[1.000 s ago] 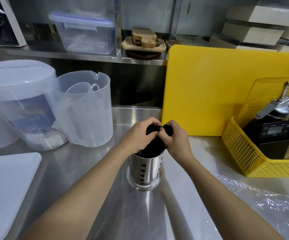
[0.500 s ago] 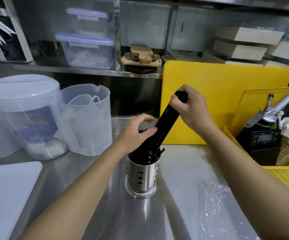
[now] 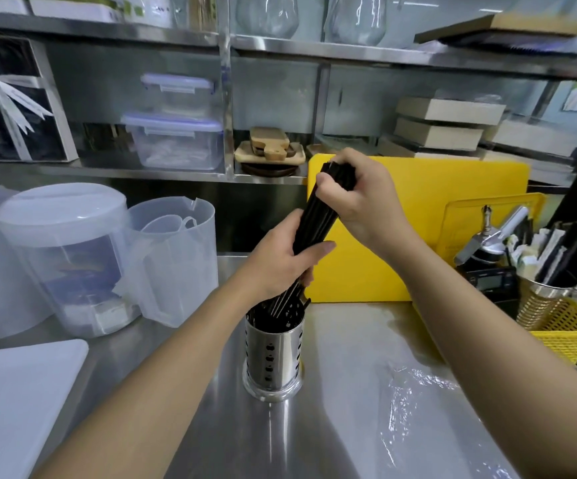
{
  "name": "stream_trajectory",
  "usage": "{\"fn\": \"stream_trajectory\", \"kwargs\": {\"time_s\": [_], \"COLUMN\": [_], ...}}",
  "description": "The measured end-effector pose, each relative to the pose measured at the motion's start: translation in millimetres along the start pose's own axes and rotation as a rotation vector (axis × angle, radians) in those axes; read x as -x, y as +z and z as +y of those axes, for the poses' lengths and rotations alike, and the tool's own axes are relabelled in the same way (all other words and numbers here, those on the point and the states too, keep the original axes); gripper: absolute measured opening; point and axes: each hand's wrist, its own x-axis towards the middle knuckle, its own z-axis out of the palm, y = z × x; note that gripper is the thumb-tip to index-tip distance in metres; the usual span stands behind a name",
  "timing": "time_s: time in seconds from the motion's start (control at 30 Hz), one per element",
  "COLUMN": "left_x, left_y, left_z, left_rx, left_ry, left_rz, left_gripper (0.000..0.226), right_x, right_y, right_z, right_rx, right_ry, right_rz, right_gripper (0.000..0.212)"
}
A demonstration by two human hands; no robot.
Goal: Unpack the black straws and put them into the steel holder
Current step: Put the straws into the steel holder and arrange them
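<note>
From the head camera, the steel holder point(image 3: 273, 354) stands upright on the steel counter point(image 3: 314, 440), near the middle of the view, its wall pierced with small holes. A bundle of black straws point(image 3: 318, 219) rises out of its mouth, tilted with the upper end leaning to the right and away from the person; the lower ends reach down into the holder. The left hand point(image 3: 280, 264) wraps its fingers round the bundle just above the holder's rim, thumb lying along the straws. The right hand point(image 3: 359, 198) curls round the top end of the same bundle, in front of a yellow cutting board point(image 3: 452, 209) that leans against the back wall. A sheet of clear plastic wrap point(image 3: 418, 402) lies crumpled flat on the counter, to the right of the holder and apart from it. To the left stand a translucent jug point(image 3: 176, 264) and a lidded container point(image 3: 65, 257), side by side. A yellow basket point(image 3: 563, 333) holding utensils sits at the right edge.
</note>
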Motion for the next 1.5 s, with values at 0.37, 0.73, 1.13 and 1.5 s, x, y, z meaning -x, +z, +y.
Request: {"fn": "stream_trajectory", "kwargs": {"time_s": [0.37,0.73,1.13,1.5], "left_x": [50,103,118,129], "left_y": [38,54,63,66], "left_z": [10,3,-9,-11], "left_rx": [0.458,0.863,0.822,0.870], "left_ry": [-0.231,-0.407,-0.459,-0.478], "left_rz": [0.021,0.050,0.046,-0.066], "left_gripper": [0.017,0.016,0.022,0.019], "right_x": [62,118,144,157], "right_y": [14,30,27,20], "right_z": [-1,5,10,20], "right_rx": [-0.435,-0.445,-0.525,-0.629], "right_ry": [0.314,0.471,0.504,0.551], "right_rz": [-0.024,-0.166,-0.116,-0.188], "right_gripper": [0.013,0.027,0.030,0.013]}}
